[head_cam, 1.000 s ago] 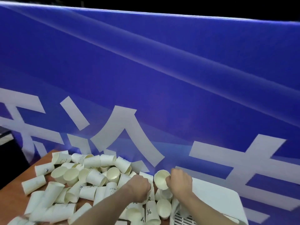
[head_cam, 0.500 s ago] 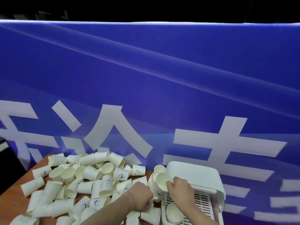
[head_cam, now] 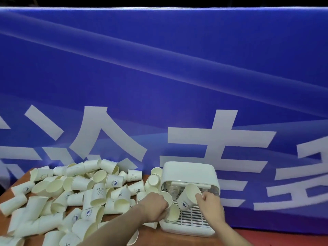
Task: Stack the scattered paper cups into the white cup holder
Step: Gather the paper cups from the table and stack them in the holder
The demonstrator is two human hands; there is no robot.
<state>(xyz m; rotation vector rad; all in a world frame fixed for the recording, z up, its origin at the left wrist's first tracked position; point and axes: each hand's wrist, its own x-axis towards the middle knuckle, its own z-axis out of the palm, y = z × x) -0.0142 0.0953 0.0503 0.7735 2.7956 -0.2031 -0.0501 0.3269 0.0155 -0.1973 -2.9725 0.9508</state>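
Observation:
The white cup holder point(head_cam: 190, 172) stands at the right of the wooden table, its lid raised over a slatted tray. My right hand point(head_cam: 210, 205) grips a paper cup point(head_cam: 187, 199) with a blue logo, tilted above the tray with its mouth toward the lid. My left hand point(head_cam: 155, 205) is curled at the holder's left edge and holds another paper cup point(head_cam: 166, 196). A third cup point(head_cam: 173, 213) lies on the tray beneath it. Several scattered paper cups point(head_cam: 78, 196) cover the table to the left.
A blue banner point(head_cam: 159, 86) with large white characters rises directly behind the table. The brown tabletop point(head_cam: 177, 241) shows in front of the holder. More cups point(head_cam: 154, 178) lean against the holder's left side.
My right hand has carried its cup from the holder's left edge over the tray, under the lid. The left hand has moved right to the holder's edge. The camera has swung right.

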